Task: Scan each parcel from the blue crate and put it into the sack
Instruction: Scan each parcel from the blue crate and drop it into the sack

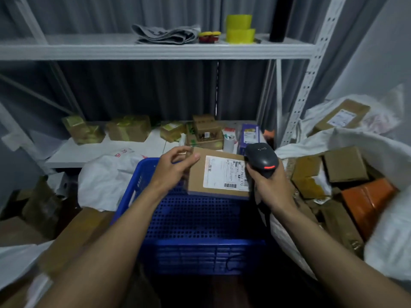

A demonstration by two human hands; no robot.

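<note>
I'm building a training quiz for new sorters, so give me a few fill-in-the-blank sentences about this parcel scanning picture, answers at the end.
1. The left hand holds a cardboard parcel above the ____ crate.
2. The right hand grips a black ____ whose light glows red.
3. The sack of boxes lies on the person's ____ side.
4. Rolls of ____ tape sit on the top shelf.

Answers: blue; scanner; right; yellow

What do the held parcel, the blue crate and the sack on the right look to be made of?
Parcel: matte brown cardboard with a white paper label. Blue crate: moulded plastic by its look, perforated floor and walls. Sack: crumpled white, probably woven plastic; the weave is too blurred to confirm.
</note>
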